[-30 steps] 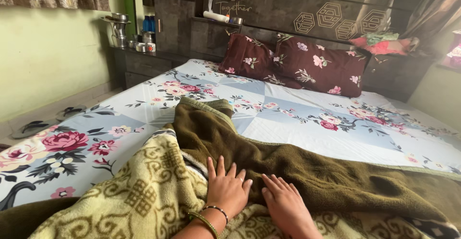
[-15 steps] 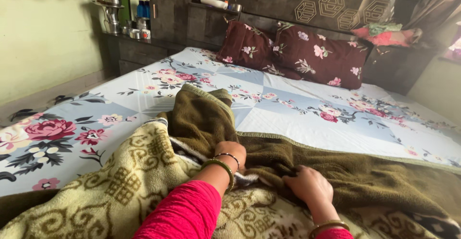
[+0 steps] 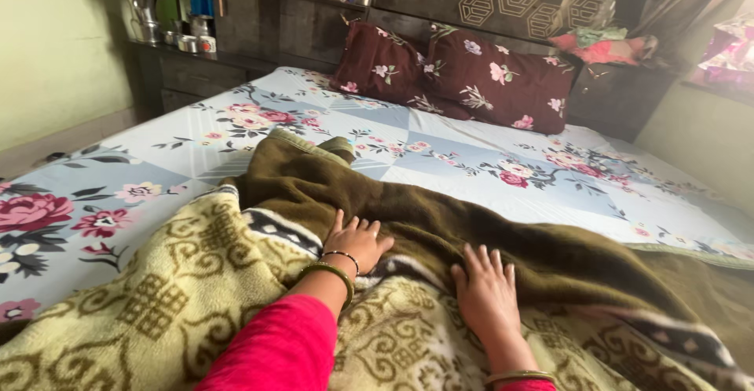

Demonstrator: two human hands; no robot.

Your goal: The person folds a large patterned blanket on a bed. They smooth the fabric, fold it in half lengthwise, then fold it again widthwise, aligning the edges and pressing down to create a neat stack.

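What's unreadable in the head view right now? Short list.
- Bed under the blanket: head view, covered by the fabric.
- Palms of the left hand and right hand: head view, pressed flat face down.
- Small containers on the side cabinet: head view, too small to identify.

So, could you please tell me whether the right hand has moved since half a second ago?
Yes: the right hand has opened from a bunched grip and lies flat at the olive blanket edge.
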